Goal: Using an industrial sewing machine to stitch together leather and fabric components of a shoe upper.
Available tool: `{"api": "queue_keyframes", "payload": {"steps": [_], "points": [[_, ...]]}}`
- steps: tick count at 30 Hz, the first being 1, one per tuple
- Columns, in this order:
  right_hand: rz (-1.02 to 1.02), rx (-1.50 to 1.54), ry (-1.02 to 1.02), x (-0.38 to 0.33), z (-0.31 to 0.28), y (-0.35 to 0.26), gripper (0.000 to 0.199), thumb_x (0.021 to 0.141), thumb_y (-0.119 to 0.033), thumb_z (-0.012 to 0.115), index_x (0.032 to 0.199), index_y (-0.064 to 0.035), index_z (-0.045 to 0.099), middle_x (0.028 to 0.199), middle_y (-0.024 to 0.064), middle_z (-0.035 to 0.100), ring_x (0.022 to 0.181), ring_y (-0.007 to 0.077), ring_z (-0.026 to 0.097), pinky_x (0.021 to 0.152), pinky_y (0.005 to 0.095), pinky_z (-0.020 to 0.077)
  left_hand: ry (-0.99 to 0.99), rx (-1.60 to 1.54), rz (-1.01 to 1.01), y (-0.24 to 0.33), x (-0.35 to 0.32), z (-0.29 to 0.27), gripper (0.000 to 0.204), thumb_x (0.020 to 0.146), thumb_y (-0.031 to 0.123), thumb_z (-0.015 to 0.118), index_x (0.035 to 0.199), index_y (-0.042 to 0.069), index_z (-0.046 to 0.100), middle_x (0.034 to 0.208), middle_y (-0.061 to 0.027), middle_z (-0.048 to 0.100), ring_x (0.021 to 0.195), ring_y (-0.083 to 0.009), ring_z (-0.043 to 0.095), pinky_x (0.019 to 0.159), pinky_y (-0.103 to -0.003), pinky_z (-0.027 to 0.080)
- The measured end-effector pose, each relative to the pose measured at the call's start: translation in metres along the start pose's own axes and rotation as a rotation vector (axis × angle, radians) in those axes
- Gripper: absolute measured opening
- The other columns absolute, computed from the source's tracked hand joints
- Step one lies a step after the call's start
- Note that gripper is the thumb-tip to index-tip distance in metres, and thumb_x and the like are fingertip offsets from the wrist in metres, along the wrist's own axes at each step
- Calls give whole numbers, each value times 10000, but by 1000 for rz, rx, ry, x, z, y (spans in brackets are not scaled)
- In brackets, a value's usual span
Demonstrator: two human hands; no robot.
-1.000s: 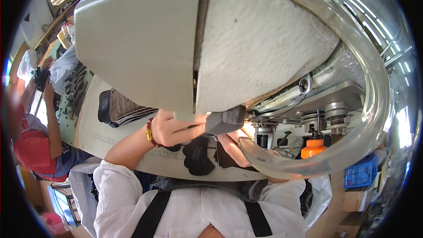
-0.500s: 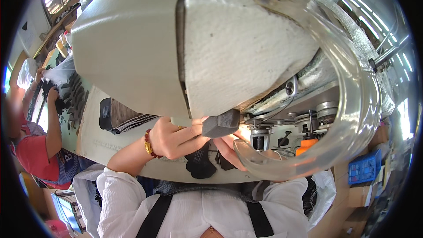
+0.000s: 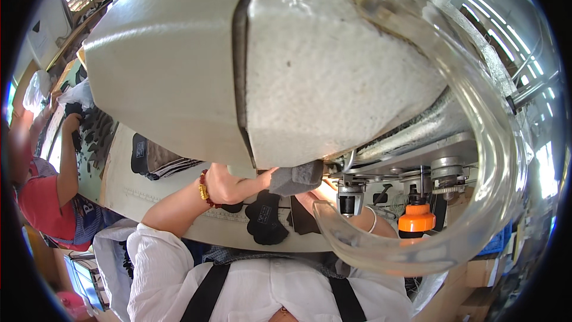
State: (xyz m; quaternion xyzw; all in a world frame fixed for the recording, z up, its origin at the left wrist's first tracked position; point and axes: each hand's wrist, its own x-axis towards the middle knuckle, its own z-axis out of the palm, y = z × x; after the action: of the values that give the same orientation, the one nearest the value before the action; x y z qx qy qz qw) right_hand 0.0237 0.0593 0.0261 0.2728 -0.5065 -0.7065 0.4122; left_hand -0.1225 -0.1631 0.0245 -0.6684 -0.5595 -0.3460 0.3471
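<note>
A dark grey fabric piece, apparently a sock (image 3: 296, 179), is held up under the front of the pale machine head (image 3: 333, 65). My left hand (image 3: 229, 186), with a red bead bracelet at the wrist, reaches to its left side; the fingers are closed on it, partly covered by the machine. From the right, my right hand (image 3: 311, 198) holds its lower edge, the fingers partly behind the fabric and the clear tube (image 3: 411, 250). Below my hands, a black sock (image 3: 266, 217) with a printed patch lies on the table (image 3: 173, 211), beside flat dark pieces (image 3: 304, 217).
Left on the table is a stack of dark socks (image 3: 158, 156). The clear tube curves around the right side, near metal machine parts (image 3: 447, 173) and an orange-capped bottle (image 3: 416, 219). Far left, a person in red (image 3: 44, 191) handles dark pieces at another table.
The grey sock has tilted and shifted slightly left and down. My left hand has moved further behind the machine head, hiding more fingers. The view has shifted, showing more of the orange cap.
</note>
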Motion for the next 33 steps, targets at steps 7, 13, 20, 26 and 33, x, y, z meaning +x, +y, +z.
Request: {"api": "queue_keyframes", "payload": {"steps": [7, 13, 20, 26, 33], "points": [[97, 327, 4, -9, -1, 27, 469, 907, -230, 720, 1269, 54, 625, 1238, 146, 668, 1181, 235, 659, 1050, 363, 565, 84, 91, 20, 0, 11, 2, 162, 762, 25, 854, 898, 97, 806, 1002, -130, 756, 866, -303, 740, 695, -392, 611], [154, 456, -24, -12, 0, 36, 487, 925, -248, 709, 1307, 34, 601, 1276, 143, 651, 1204, 239, 644, 1066, 376, 550, 87, 174, 36, -5, 7, 6, 165, 814, 102, 881, 935, 35, 791, 994, -118, 764, 868, -289, 760, 705, -387, 628], [399, 945, -90, -18, -6, 44, 509, 946, -269, 697, 1352, 12, 574, 1320, 139, 631, 1230, 245, 626, 1084, 393, 533, -54, -30, -253, -22, -65, 45, 381, 792, 121, 900, 1090, -51, 736, 1050, -137, 769, 894, -306, 773, 745, -395, 638], [619, 1297, -172, -24, -9, 36, 528, 964, -287, 686, 1391, -7, 550, 1358, 135, 613, 1253, 249, 611, 1100, 406, 518, -162, -8, -214, -30, -97, 49, 341, 789, 79, 862, 1091, -23, 740, 1081, -138, 764, 926, -315, 770, 796, -424, 635], [778, 1447, -243, -31, -10, 29, 551, 985, -308, 673, 1436, -30, 523, 1401, 131, 593, 1279, 254, 593, 1118, 423, 501, -178, 282, -22, -34, -82, 40, 263, 799, 49, 831, 1044, 9, 744, 1062, -119, 764, 909, -299, 759, 827, -430, 625]]}}
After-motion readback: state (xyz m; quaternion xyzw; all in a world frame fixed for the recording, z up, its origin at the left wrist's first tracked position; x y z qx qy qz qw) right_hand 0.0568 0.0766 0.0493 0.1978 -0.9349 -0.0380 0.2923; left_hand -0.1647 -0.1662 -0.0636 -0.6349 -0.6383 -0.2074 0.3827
